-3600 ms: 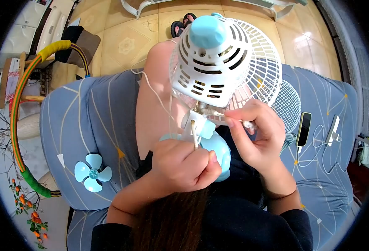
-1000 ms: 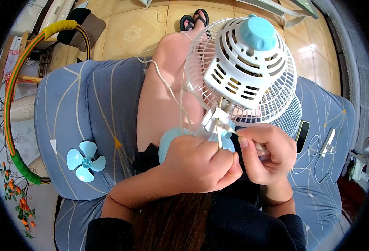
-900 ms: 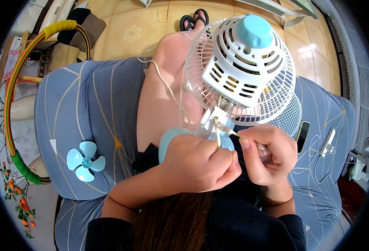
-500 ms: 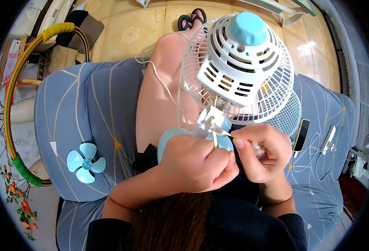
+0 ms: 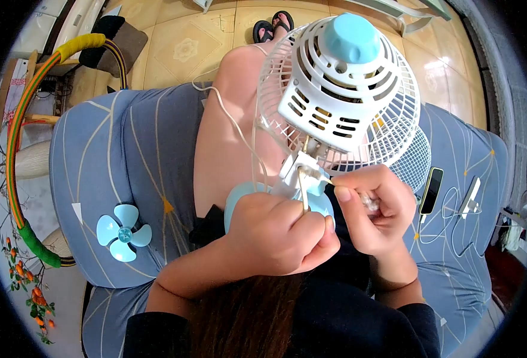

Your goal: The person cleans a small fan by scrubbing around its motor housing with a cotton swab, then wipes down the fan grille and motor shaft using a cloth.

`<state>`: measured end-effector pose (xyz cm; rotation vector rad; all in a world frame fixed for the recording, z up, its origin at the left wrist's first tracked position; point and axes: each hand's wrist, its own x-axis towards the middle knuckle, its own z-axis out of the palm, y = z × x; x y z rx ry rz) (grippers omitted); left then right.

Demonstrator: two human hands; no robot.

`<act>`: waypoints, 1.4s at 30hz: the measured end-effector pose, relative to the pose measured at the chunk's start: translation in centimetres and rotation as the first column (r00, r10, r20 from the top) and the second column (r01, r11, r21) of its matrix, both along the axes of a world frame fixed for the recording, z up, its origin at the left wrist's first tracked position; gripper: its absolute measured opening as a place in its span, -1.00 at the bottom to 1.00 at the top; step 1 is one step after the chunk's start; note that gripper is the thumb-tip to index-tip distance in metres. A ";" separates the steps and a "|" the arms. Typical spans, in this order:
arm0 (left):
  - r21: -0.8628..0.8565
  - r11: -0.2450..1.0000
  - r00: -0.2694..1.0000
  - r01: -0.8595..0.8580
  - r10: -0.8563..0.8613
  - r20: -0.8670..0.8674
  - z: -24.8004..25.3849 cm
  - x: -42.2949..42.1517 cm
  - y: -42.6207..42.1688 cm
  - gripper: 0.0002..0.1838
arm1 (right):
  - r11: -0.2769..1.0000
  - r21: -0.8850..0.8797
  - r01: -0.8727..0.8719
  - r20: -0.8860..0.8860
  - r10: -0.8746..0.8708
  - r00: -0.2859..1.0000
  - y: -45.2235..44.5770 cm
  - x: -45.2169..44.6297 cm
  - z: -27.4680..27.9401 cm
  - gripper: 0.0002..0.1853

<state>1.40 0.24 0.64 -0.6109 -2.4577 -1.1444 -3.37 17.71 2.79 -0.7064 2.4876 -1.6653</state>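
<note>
The left hand (image 5: 284,234) was curled into a fist, and its thumb and finger seemed to hold the pale cord (image 5: 304,196) that came out of the fan's neck. The right hand (image 5: 375,209) pinched a thin stick (image 5: 329,181), maybe a cotton swab, and its end was right by the neck (image 5: 291,174), perhaps touching. Some white, bunched stuff (image 5: 369,201) was tucked in the same hand; it was too small to name.

The fan (image 5: 335,89) was in front of the person's body, over the lap. It was not whole. The blue blade wheel (image 5: 124,233) was off it, lying flat on the sofa (image 5: 156,149) to the left, so that part looked done. The bit at the neck looked halfway along, but I could not tell how much was left there. The blades were not yet back on.

The fan's long line ran from the blue base (image 5: 237,201) near the belly, up and away, tipped a little to the right. Its back, with the blue knob (image 5: 352,39), faced up at the person, and the white cage (image 5: 389,140) faced away.

Farther right were a round mesh piece (image 5: 417,156) and a phone (image 5: 432,191).
</note>
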 end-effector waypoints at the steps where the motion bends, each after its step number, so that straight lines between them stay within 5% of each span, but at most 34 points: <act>1: 0.001 1.000 1.000 -0.001 0.001 0.001 0.0 0.0 0.0 -0.61 | 1.000 -0.013 -0.011 0.005 0.011 1.000 -0.1 0.1 -0.2 -0.93; 7: 0.017 1.000 1.000 0.009 -0.009 0.022 0.2 0.0 -0.1 -0.73 | 0.998 -0.027 -0.064 0.078 0.066 0.995 0.2 0.3 -0.2 -0.93; 14: -0.016 1.000 1.000 0.001 -0.001 -0.001 0.1 -0.1 0.0 -0.61 | 1.000 -0.002 0.029 -0.018 -0.029 0.999 -0.5 -0.1 -0.2 -0.92; 24: -0.003 1.000 1.000 -0.003 0.003 -0.024 -0.1 -0.2 0.0 -0.63 | 0.995 -0.030 -0.093 -0.047 0.092 0.995 -0.3 -1.0 0.1 -0.89; 31: -0.001 0.999 0.999 -0.035 0.035 -0.022 -0.4 0.0 -0.1 -0.63 | 0.973 -0.132 -0.189 0.112 0.204 0.972 0.3 -0.6 -0.2 -0.87; 36: 0.019 0.998 0.997 -0.062 0.062 0.038 0.3 -0.2 -0.2 -0.66 | 0.992 -0.023 0.124 0.219 -0.116 0.969 1.0 0.2 -0.4 -0.94; 42: 0.043 0.997 0.998 -0.060 0.059 0.015 0.3 -0.4 0.0 -0.64 | 0.987 -0.140 0.082 0.225 -0.049 0.973 0.0 0.4 -1.1 -0.94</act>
